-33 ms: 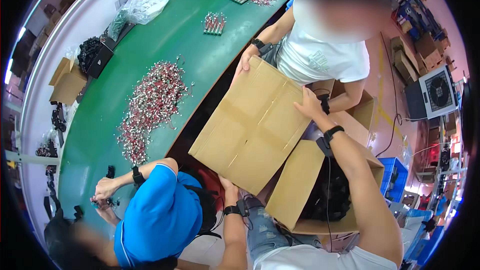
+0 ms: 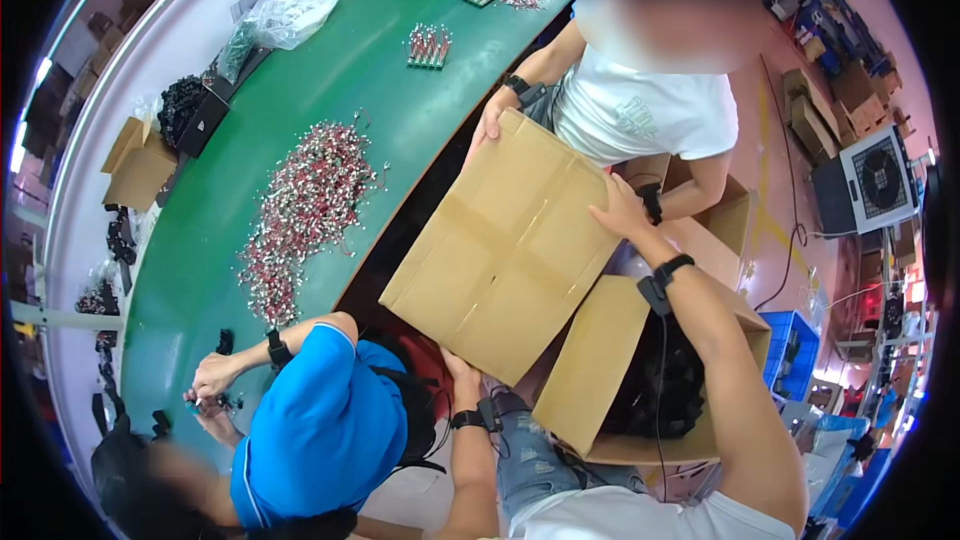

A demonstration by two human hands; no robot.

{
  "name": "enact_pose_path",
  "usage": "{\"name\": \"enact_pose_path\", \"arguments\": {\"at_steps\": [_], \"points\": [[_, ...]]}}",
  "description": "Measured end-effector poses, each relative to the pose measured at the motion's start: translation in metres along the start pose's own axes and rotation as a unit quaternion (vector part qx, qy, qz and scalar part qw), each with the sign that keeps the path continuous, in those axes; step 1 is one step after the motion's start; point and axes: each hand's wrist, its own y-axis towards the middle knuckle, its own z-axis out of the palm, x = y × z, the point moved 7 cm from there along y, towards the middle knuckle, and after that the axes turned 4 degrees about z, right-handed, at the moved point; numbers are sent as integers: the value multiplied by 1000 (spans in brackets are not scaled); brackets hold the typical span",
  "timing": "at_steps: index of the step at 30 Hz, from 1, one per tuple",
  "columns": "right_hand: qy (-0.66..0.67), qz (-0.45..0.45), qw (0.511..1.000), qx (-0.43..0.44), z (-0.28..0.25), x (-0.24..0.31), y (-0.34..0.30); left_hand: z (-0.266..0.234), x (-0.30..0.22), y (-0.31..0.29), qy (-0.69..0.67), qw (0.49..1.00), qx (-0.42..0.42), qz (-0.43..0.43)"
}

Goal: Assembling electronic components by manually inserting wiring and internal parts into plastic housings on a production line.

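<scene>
A large flattened brown cardboard box (image 2: pixel 510 250) is held up over my lap. My left hand (image 2: pixel 462 370) grips its near corner from below. My right hand (image 2: pixel 620 208) clasps its right edge, a black band on that wrist. A person in a white shirt (image 2: pixel 640 110) sits opposite, with one hand (image 2: pixel 490 122) holding the far corner. Under the flat box stands an open cardboard box (image 2: pixel 600 370) with black items (image 2: pixel 672 390) inside it.
The long green table (image 2: pixel 400 130) on the left carries a pile of small red-and-silver parts (image 2: pixel 310 200), a clear plastic bag (image 2: pixel 290 15) and a small carton (image 2: pixel 135 165). A person in a blue shirt (image 2: pixel 320 430) works at my left. A blue crate (image 2: pixel 795 340) and a fan (image 2: pixel 880 180) stand on the right.
</scene>
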Motion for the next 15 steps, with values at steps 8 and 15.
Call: {"name": "enact_pose_path", "arguments": {"at_steps": [8, 15], "points": [[121, 36, 992, 4, -142, -26, -198, -27, 5, -103, 428, 904, 12, -9], [-250, 442, 859, -73, -182, -290, -489, 122, 34, -251, 690, 638, 318, 125]]}}
